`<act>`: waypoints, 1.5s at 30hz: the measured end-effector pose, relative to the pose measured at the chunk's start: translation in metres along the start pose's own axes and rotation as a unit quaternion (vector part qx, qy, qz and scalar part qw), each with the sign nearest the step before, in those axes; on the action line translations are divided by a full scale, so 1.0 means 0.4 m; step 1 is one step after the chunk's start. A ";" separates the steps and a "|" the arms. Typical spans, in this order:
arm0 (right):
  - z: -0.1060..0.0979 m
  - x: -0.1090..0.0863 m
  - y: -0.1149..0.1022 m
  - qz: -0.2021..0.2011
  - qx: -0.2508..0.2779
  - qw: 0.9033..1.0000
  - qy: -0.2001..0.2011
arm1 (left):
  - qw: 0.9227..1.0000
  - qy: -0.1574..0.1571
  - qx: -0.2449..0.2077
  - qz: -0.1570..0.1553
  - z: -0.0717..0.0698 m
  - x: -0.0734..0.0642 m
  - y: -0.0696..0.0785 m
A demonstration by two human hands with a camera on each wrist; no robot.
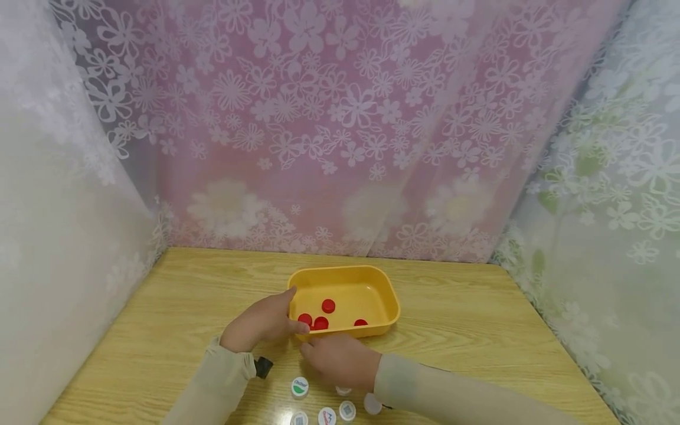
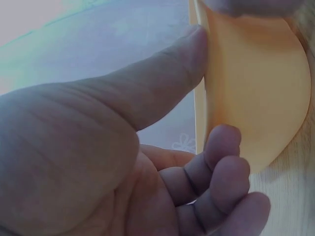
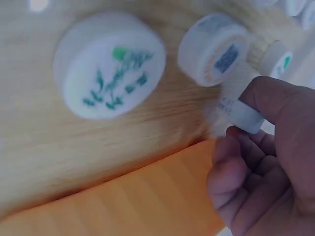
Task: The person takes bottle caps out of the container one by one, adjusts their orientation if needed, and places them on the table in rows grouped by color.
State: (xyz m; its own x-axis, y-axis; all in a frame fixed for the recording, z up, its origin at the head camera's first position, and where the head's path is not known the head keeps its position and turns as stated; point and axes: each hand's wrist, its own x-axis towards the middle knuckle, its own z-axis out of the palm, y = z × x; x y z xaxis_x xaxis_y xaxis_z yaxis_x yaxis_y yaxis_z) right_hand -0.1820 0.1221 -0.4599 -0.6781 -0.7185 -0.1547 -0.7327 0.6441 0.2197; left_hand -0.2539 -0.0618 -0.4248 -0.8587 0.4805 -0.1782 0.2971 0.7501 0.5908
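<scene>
A yellow tray sits mid-table with several red caps inside. My left hand grips the tray's near left corner. In the left wrist view the left hand has its thumb on the tray's rim and its fingers curled against the outer wall. My right hand hovers just in front of the tray. In the right wrist view the right hand pinches a white cap between thumb and fingers, close to the tray's wall.
Several white caps lie on the wooden table near its front edge, among them a green-printed cap and a blue-labelled cap. Floral curtains close in the left, back and right sides.
</scene>
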 end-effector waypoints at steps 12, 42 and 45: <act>-0.004 0.028 -0.018 0.014 -0.006 1.000 -0.015 | 1.000 -0.004 0.013 0.008 0.005 0.000 0.006; -0.016 -0.038 0.016 -0.024 0.102 0.994 0.017 | 1.000 -0.001 0.009 -0.005 -0.003 0.003 0.000; -0.017 -0.035 0.016 -0.014 0.097 0.995 0.004 | 1.000 -0.002 0.007 -0.008 -0.003 0.005 0.000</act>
State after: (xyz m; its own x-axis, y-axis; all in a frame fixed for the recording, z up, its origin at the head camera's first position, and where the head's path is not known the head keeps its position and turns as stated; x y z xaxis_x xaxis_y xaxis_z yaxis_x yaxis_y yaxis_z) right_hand -0.1769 0.1345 -0.4499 -0.6573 -0.7385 -0.1502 -0.7493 0.6617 0.0256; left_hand -0.2560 -0.0615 -0.4244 -0.8614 0.4705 -0.1913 0.2891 0.7639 0.5769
